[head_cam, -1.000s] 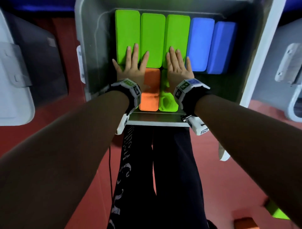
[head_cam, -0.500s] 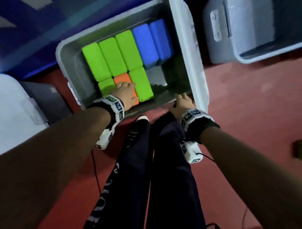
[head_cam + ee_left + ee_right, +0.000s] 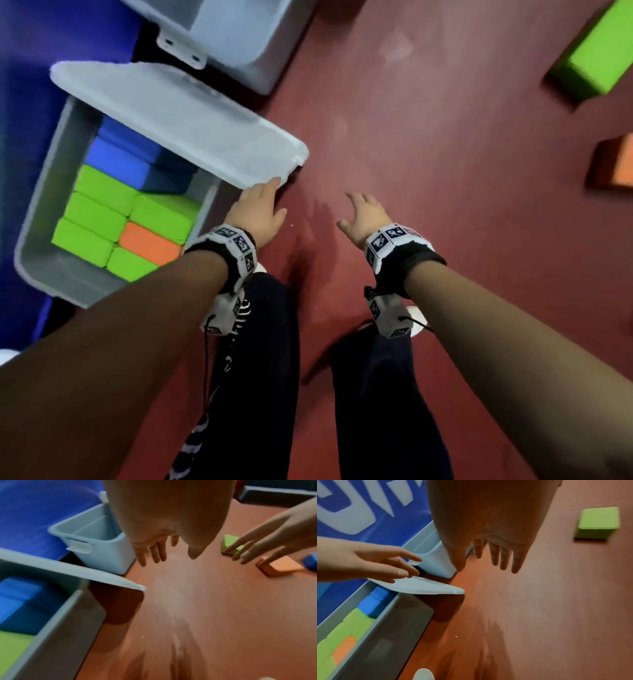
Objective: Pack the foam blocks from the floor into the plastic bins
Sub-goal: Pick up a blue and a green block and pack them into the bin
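Note:
The grey plastic bin (image 3: 37, 236) stands at the left and holds green, orange and blue foam blocks (image 3: 102, 219) packed side by side. Its lid (image 3: 191, 126) stands raised over the bin's right side. My left hand (image 3: 260, 205) hovers open just off the lid's near corner, fingers straight (image 3: 154, 553), holding nothing. My right hand (image 3: 363, 212) is spread open above the red floor, also holding nothing (image 3: 496, 558). A loose green block (image 3: 592, 58) and an orange block (image 3: 616, 168) lie on the floor at the far right. A blue block (image 3: 310, 562) lies beside the orange one.
A second grey bin (image 3: 233, 34) stands behind the packed one, and in the left wrist view its inside (image 3: 96, 534) shows nothing. A blue banner (image 3: 351, 507) runs along the left. My dark trouser legs (image 3: 260, 377) are below the hands. Bare red floor (image 3: 445, 171) lies between hands and loose blocks.
Both hands have left the bin and moved right, out over the floor. The view has swung right, so the bin is now at the left and loose blocks show.

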Available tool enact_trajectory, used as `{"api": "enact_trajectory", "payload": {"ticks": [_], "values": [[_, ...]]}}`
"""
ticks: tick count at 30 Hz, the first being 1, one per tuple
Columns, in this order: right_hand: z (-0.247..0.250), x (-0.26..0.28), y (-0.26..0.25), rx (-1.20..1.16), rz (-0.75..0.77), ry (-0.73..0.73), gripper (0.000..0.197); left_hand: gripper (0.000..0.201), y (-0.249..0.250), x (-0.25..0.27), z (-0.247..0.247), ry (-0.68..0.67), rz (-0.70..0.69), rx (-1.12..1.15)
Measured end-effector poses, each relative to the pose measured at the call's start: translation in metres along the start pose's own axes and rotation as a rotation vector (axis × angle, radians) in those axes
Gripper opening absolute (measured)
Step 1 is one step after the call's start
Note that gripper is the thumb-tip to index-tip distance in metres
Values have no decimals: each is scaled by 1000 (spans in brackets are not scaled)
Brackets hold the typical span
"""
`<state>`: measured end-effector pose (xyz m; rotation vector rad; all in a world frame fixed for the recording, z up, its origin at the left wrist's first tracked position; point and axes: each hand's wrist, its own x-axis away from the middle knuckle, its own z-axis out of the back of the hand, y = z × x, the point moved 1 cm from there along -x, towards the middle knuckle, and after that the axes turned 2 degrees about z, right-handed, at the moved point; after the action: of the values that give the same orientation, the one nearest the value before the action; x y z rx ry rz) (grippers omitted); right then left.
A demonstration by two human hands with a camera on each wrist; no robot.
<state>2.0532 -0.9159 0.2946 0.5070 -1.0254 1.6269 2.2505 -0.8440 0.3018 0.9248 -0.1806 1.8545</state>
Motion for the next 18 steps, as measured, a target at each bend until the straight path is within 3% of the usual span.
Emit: {"api": "enact_trajectory", "payload": {"ticks": [6,12,18], "values": [[24,64,188,-161,-160,21,66,64,179,20,-86,-181,-191,-228],[56,137,373,-311,-321,89,64,62,406,7,-149,-278,-427,-434],[94,199,505,-570,-543,249,62,60,592,11,-195,-297,-668,-591]]}}
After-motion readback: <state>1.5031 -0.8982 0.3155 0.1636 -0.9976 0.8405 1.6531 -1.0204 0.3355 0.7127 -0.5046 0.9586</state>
